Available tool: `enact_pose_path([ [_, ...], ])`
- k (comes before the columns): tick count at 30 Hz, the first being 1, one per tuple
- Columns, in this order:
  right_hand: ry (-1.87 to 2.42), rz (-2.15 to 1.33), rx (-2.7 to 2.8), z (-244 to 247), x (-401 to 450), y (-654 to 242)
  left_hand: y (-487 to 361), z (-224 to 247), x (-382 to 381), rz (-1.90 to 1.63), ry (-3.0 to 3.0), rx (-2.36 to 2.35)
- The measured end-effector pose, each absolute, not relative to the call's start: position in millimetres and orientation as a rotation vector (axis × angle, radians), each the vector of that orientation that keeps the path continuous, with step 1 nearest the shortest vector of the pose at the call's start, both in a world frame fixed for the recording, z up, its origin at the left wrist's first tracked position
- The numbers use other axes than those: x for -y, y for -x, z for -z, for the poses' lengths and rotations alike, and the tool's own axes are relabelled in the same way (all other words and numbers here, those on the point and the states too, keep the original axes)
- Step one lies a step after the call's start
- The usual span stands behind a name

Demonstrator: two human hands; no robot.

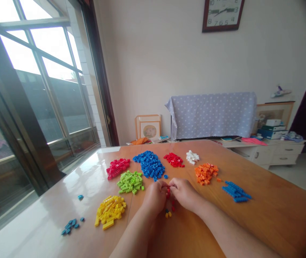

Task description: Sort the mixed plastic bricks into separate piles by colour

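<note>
Close together over the middle of the table, my left hand (157, 195) and my right hand (183, 193) meet at the fingertips. Both are closed in a pinch on small red building bricks (168, 193), which are largely hidden by the fingers. Just below the hands on the table lie a few loose pieces: a red brick (173, 208) and small yellow bricks (168, 215), with a dark piece beside them. Nearest beyond my fingers is a heap of round blue pieces (150, 165). Left of my left hand sits a pile of lime green bricks (130, 182).
Around the brown table (239, 229) lie yellow bricks (111, 211), crimson bricks (118, 168), red bricks (173, 159), white bricks (192, 157), orange bricks (206, 173), long blue bricks (236, 191) and dark teal pieces (69, 226). A lone teal piece (80, 197) lies at the left.
</note>
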State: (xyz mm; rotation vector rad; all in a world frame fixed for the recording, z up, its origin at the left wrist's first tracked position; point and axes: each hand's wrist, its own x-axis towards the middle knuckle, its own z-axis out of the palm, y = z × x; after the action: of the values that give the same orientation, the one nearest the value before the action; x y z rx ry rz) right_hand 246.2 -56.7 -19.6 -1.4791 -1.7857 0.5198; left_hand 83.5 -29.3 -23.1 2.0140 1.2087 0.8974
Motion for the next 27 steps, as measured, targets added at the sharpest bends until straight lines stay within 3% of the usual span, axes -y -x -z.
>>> enact_pose_path([
  [18, 1.453, -0.639, 1.588, 14, 54, -243, -75, 5, 28, -1.147, -1.809, -1.293],
  [27, 1.733, -0.586, 1.320, -30, 1, -298, -61, -9, 25, -1.308, -1.515, -1.331],
])
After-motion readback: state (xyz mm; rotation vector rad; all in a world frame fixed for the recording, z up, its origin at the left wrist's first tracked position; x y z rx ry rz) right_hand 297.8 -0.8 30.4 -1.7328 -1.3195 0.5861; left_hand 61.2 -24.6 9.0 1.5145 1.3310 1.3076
